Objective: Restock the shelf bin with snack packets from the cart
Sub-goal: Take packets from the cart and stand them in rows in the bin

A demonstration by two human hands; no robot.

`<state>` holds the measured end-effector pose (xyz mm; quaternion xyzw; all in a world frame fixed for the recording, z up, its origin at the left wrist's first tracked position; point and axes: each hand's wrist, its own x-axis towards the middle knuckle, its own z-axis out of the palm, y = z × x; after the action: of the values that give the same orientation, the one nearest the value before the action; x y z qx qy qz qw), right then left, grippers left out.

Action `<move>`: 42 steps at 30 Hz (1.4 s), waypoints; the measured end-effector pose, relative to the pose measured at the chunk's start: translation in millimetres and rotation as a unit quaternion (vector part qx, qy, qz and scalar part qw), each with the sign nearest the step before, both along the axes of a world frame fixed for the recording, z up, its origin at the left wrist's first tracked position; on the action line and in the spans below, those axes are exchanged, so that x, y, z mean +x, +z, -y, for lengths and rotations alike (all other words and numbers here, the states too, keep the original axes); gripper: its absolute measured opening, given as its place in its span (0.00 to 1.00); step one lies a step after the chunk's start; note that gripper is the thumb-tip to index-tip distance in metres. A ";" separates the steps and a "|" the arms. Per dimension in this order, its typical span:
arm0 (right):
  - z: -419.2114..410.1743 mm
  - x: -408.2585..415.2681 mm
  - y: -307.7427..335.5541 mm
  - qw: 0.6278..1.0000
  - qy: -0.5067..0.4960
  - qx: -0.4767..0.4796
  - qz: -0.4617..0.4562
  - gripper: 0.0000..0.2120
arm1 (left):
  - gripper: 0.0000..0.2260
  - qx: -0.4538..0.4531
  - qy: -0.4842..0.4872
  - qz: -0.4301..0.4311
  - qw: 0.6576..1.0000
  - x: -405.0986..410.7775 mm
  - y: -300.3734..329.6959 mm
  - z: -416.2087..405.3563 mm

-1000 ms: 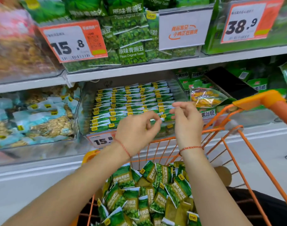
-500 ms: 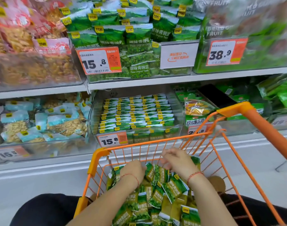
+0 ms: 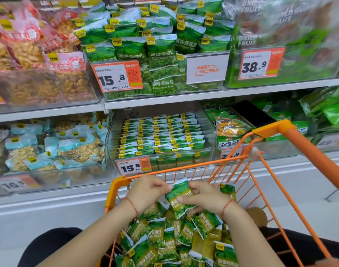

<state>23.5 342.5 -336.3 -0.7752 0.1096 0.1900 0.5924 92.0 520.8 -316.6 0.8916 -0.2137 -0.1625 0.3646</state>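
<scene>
An orange wire cart [image 3: 118,186] sits in front of me, filled with several green pea snack packets [image 3: 170,241]. Over the pile, both hands hold one green packet [image 3: 181,197] between them. My left hand [image 3: 145,191] grips its left edge, and my right hand [image 3: 205,197] pinches its right side with thumb on top. The clear shelf bin [image 3: 161,135] on the lower shelf, above a 15.8 price tag [image 3: 133,166], holds neat rows of the same green packets standing on edge.
A bin of blue peanut packets [image 3: 49,145] lies left of the target bin; a bin of mixed green and yellow packets [image 3: 230,130] lies right. The upper shelf [image 3: 184,97] carries loose green packets and dried fruit bags. The cart handle [image 3: 309,151] rises at right.
A second ago both hands were up at the shelf bin. They dropped into the cart, and now lift one green packet out of the pile together.
</scene>
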 end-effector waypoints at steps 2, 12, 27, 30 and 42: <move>0.4 -2.0 2.5 1.000 -0.006 0.000 0.020 0.16 | 0.13 0.010 -0.030 0.018 0.999 2.1 0.6 1.7; 23.8 20.7 49.3 0.965 -0.177 -0.063 0.181 0.15 | 0.05 -0.062 -0.095 0.039 0.993 24.8 25.9 27.1; 62.5 77.6 38.3 0.844 -0.278 -0.426 0.170 0.13 | 0.20 0.074 -0.048 0.108 0.990 115.8 25.0 140.4; 63.8 80.0 34.1 0.847 -0.291 -0.410 0.171 0.16 | 0.20 0.127 -0.063 0.086 0.986 122.6 17.3 151.2; 62.2 79.7 32.8 0.845 -0.313 -0.402 0.166 0.19 | 0.07 0.315 -0.158 0.150 0.924 128.2 18.4 173.2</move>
<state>103.2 280.3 -303.5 -0.8900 0.3129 -0.1975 0.2663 220.2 347.6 -298.1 0.9291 -0.3416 -0.1415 -0.0019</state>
